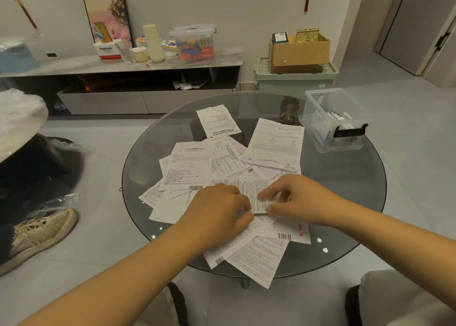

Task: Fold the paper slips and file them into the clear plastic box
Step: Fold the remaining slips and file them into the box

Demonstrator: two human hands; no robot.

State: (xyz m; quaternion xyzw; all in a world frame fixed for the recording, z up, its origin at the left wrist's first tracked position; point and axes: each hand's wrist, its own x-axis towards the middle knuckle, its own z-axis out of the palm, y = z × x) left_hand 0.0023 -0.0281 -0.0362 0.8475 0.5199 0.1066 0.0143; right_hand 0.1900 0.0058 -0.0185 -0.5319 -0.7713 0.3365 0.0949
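Glass makes up the round worktop point(345, 202), which fills the middle of the view. White printed slips point(195, 167) lie spread and overlapping across it, from a lone sheet at 12 o'clock, through a larger sheet at 1 o'clock, down to a few hanging over the rim at 6 o'clock.

At 2 o'clock, near the rim and apart from the spread, stands the clear box point(320, 118), lid off, with a black latch on its near end. Folded white papers stand inside it.

Both forearms reach in from 6 o'clock, and the hands meet over one slip point(254, 192) just below the centre of the worktop, on top of the pile. The left hand point(219, 207) lies knuckles up with its fingers curled onto the slip's left edge. The right hand point(296, 200) pinches the slip's right side between thumb and bent fingers. The slip looks partly folded, though its crease is hidden by the fingers.

Beyond the worktop, at 10 o'clock, a low cabinet point(148, 64) along the wall carries a lidded tub, a cream bottle and small cartons. A worn shoe point(42, 232) sits on the floor at 8 o'clock.
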